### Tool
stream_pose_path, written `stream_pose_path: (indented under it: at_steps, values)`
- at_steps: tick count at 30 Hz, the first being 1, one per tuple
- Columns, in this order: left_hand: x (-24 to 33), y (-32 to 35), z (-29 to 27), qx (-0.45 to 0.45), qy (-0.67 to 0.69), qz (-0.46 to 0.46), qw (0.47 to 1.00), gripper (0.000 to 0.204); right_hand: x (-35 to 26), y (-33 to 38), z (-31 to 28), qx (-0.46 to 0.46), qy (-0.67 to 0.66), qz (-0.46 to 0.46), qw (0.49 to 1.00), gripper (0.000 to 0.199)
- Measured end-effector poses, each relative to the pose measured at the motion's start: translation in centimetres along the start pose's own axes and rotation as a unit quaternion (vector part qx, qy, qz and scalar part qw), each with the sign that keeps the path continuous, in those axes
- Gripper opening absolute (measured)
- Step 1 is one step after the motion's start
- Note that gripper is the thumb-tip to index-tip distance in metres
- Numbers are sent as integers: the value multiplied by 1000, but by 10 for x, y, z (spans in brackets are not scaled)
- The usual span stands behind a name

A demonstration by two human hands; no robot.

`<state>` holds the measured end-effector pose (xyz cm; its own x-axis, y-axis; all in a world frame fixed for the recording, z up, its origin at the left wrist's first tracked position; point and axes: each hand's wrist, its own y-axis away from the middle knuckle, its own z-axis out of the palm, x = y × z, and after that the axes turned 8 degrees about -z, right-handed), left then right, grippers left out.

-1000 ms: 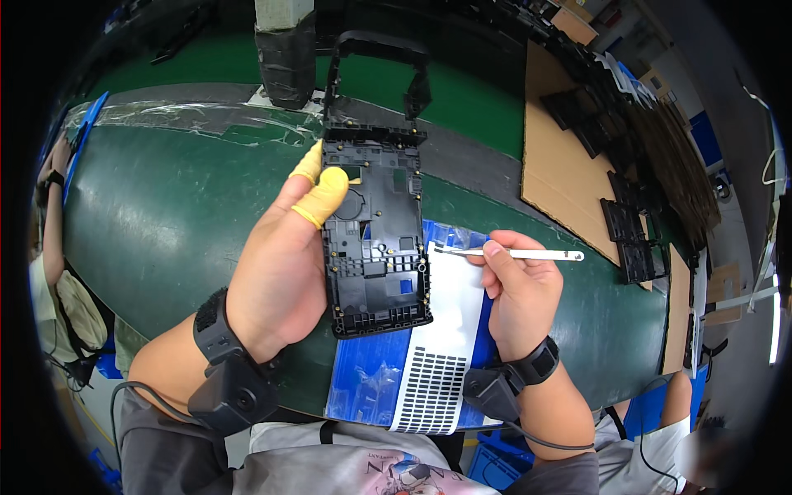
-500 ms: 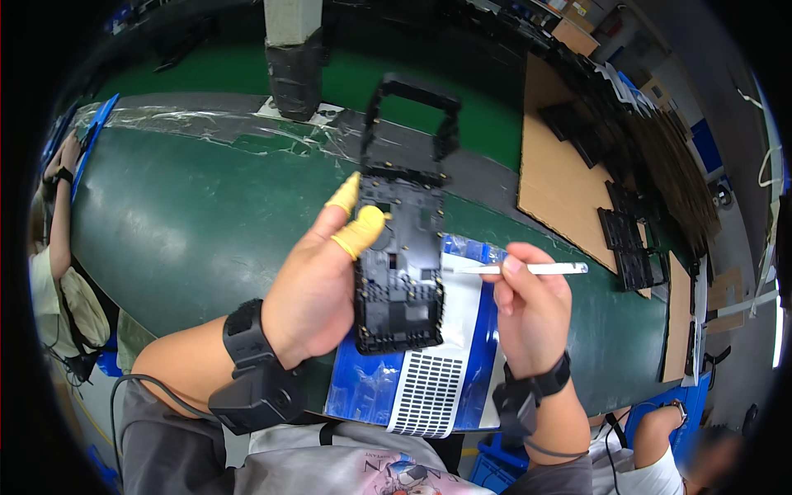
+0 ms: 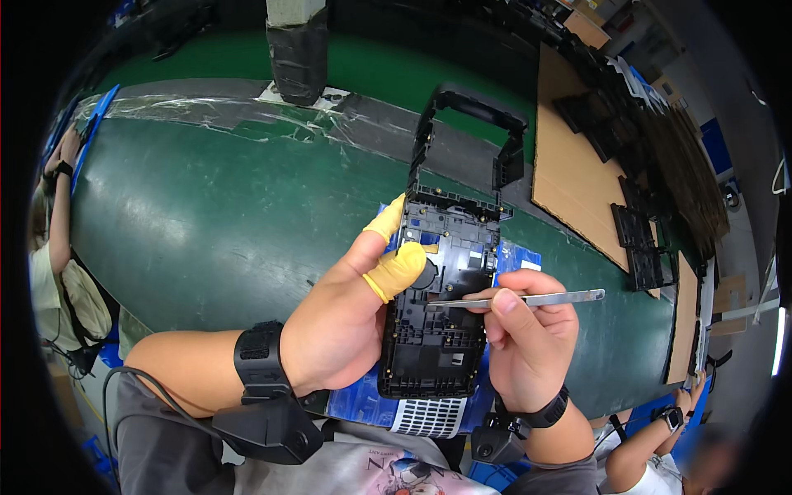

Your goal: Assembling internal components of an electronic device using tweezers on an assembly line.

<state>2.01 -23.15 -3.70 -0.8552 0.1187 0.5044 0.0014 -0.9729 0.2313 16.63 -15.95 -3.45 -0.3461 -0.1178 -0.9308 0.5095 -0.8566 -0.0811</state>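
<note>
We take the black plastic housing as our landmark; it is held in front of the person's chest, above the green table. Its long axis runs away from the body, the open-frame end farthest off and leaning slightly right.

The left hand is the nearer, in contact along the housing's left edge. We find its thumb, in a yellow finger cover, pressed on the ribbed face and the covered forefinger at the edge behind, closed on the part; the palm faces inward and the forearm rises from the lower left.

The right hand is at the housing's right edge, thumb and forefinger pinched on tweezers, other fingers curled. The tweezers lie across the long axis, tips pointing left over the ribbed face, below the left thumb. We cannot tell whether the tips touch or carry anything.

Beyond the housing's near end, we note a sheet of dark rectangles on a blue board.
</note>
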Motion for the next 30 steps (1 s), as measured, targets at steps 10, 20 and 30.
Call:
stream_pose_path:
  at_steps: [10,20,30]
  values:
    - [0,2,1,0,-37,12,999,56,2,2,3,7,10,-15,1000,17]
    - [-1,1,0,-6,-36,16,999,54,4,2,3,5,26,-27,999,16]
    - [-2,1,1,-6,-43,24,999,55,4,1,2,18,7,-3,1000,16]
